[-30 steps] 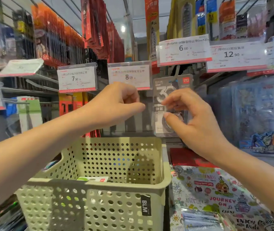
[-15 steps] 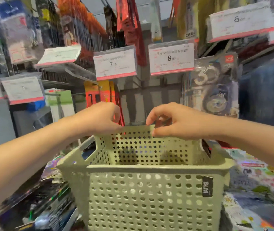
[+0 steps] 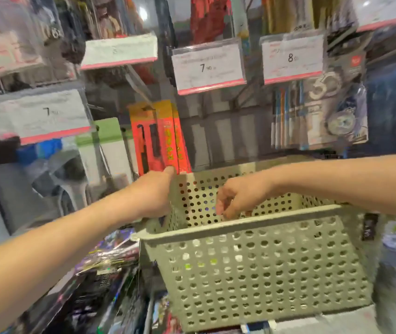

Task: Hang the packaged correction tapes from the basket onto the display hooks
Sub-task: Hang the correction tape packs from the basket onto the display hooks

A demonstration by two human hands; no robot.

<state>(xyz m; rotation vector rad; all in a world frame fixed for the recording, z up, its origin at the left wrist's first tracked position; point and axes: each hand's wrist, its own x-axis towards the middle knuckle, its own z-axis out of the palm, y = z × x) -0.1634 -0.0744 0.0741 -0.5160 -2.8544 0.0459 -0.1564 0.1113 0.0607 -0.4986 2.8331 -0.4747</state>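
Frame is motion-blurred throughout, fine print unreadable. Green perforated basket (image 3: 259, 268) fills lower centre-right; its near wall hides the floor, so any packs inside can't be seen. Right hand (image 3: 238, 201) reaches down inside the basket, fingers curled and bunched narrow; fingertips blur against the far wall, can't tell if they pinch anything. Left hand (image 3: 152, 195) sits at the basket's left rim, fingers wrapped over the edge and hidden behind the wall, appears to grip it, not certain. Both forearms cut off at frame edges. Hanging correction tape pack (image 3: 334, 112) upper right on the display, grey card with large "30" legible, red logo patch at top corner unreadable, round tape wheel visible low on the card; right edge merges into blurred dark-blue stock. Its hook is hidden behind the price tag marked "8" (image 3: 292, 59). Next tag left reads "7" (image 3: 208, 67), small digits after it smeared. Another "7" tag (image 3: 35, 114) far left, faint. Tilted tag (image 3: 119, 50) upper left unreadable. Orange-red packs (image 3: 160, 138) hang just behind left hand, yellow characters illegible. Black label (image 3: 369, 226) on the basket's right corner, lettering too blurred.
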